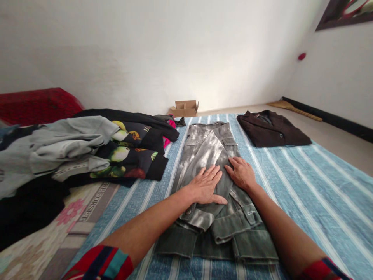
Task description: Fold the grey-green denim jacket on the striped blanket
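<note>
A grey, mottled denim jacket (201,171) lies on the blue striped sheet, its long sleeves folded inward over the body. The cuffs overlap near the hem at my side. My left hand (206,186) rests flat on the middle of the jacket, fingers stretched forward and thumb out to the right. Against the jacket's right edge lies my right hand (240,173), palm down with its fingers a little bent and apart. Neither hand grips anything; both touch the cloth from above. Part of the folded sleeves is hidden beneath my left hand.
A folded dark brown garment (272,129) lies at the far right of the blue striped sheet (309,182). To the left is a loose pile of clothes (72,144), grey, black and fruit-printed. A small open cardboard box (185,109) stands by the wall.
</note>
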Motion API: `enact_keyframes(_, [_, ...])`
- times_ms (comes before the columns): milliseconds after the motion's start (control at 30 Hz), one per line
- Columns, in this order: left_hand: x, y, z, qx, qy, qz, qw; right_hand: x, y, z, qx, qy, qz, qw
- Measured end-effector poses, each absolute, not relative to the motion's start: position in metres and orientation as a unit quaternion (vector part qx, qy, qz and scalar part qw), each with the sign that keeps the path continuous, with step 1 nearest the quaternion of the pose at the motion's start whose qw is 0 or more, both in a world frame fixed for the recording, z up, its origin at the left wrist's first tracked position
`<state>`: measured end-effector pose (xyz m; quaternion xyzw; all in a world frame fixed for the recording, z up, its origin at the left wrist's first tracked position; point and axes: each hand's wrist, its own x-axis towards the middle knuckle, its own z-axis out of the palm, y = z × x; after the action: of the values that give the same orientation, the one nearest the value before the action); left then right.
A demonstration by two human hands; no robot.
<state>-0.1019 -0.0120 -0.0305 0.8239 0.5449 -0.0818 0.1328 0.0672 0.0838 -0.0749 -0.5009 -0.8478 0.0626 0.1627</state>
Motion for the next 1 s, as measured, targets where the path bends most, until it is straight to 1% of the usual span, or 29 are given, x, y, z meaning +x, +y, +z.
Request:
enact_keyframes(300, [-0.100, -0.031, -0.017, 0.828, 0.533, -0.075, 0.157, 0.067, 0.084, -0.072, -0.494, -0.850, 0.083, 0.160])
enact_keyframes(1000, [-0.099, -0.038, -0.027, 0.831, 0.529, -0.078, 0.156, 0.068, 0.084, -0.073, -0.493, -0.852, 0.081, 0.158])
